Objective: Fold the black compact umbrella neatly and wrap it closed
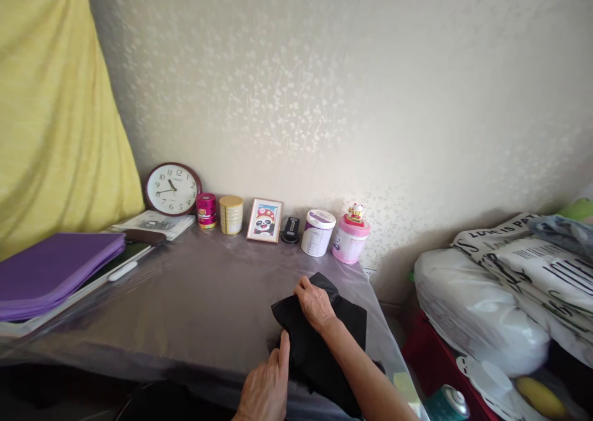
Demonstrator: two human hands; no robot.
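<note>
A black cloth [343, 328] lies bunched on the table's near right part. My right hand [315, 303] rests on top of it, its fingers curled over a fold near the cloth's far edge. At the cloth's near left edge, my left hand [266, 387] presses its thumb and fingers against the fabric.
The table [194, 303] has a clear plastic cover. Along the wall stand a clock [172, 188], tins [230, 214], a framed panda picture [264, 220], a white jar [317, 232] and a pink jar [350, 238]. A purple folder [50, 272] lies at left. Bagged bedding [491, 310] is piled at right.
</note>
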